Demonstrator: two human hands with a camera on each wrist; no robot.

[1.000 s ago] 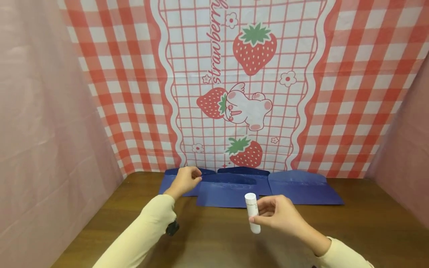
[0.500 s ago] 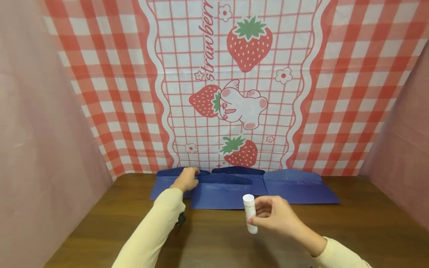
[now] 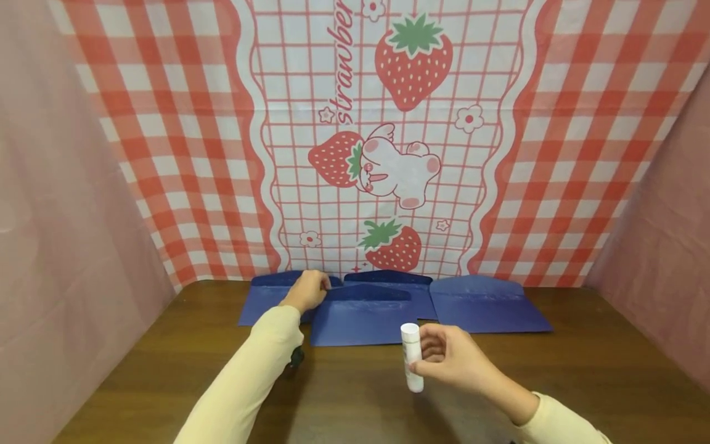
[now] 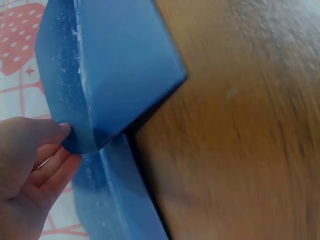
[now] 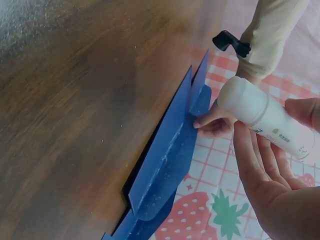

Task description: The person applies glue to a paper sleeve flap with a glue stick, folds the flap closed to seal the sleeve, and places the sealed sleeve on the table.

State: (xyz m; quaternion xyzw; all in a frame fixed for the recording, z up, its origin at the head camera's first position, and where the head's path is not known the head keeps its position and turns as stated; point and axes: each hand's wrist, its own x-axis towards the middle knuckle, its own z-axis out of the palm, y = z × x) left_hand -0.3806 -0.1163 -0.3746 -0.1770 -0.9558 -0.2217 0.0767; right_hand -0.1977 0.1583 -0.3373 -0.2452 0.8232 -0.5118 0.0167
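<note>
The head view shows four dark-blue paper envelopes at the back of the brown wooden worktop [image 3: 355,407], their flaps opened toward the red-and-white strawberry-print cloth [image 3: 299,191]. The front blue envelope [image 3: 363,324] overlaps the ones to its left and behind it. The left hand [image 3: 307,292] is at the left end of its flap, but from above the grip itself is hard to read. The left wrist view makes it plain: thumb [image 4: 54,132] on one face, the other fingers behind, pinching the flap's corner. The right hand [image 3: 455,357] grasps a white cylindrical plastic tube [image 3: 412,364] between thumb and fingers, held nearly upright over the worktop in front of the envelopes.

Only the right wrist view brings out the small dark print on the tube's side, as well as the black device [image 5: 232,44] at the left sleeve [image 5: 274,37].

The front envelope is smooth and plain, its flap tapering toward rounded corners; whitish specks and streaks run along the fold and over the flap, clearest in the left wrist view.
</note>
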